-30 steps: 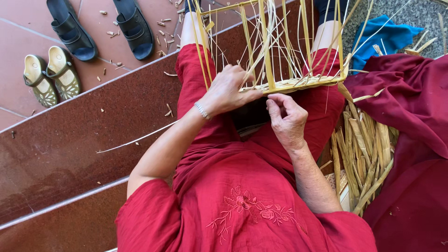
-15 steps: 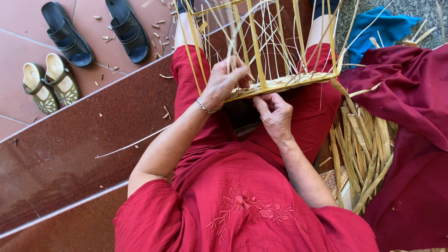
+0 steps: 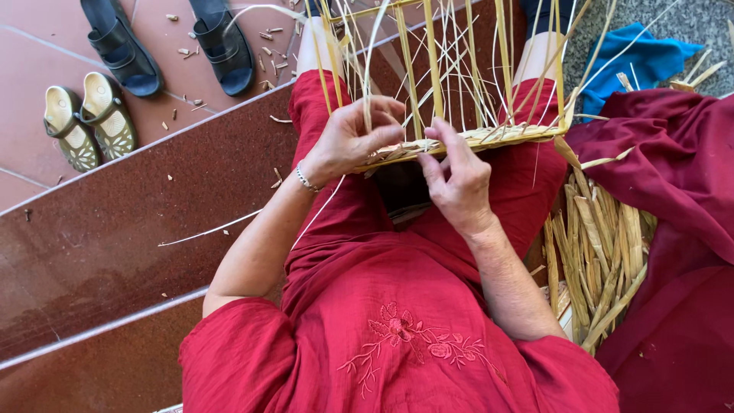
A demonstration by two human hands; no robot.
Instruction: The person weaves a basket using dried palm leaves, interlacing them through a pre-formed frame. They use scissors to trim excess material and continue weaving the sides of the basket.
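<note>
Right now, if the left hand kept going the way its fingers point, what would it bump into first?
Probably the right hand. The left hand points its fingers across the woven basket edge toward it, though depth is hard to judge.

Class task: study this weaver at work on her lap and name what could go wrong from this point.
1. The thin pale strand pinched by the left hand bends sharply; it might snap.
2. The half-woven straw basket frame rests only on the lap, steadied by the right hand; it could tip.
3. Loose upright stakes may spring out of line.
</note>
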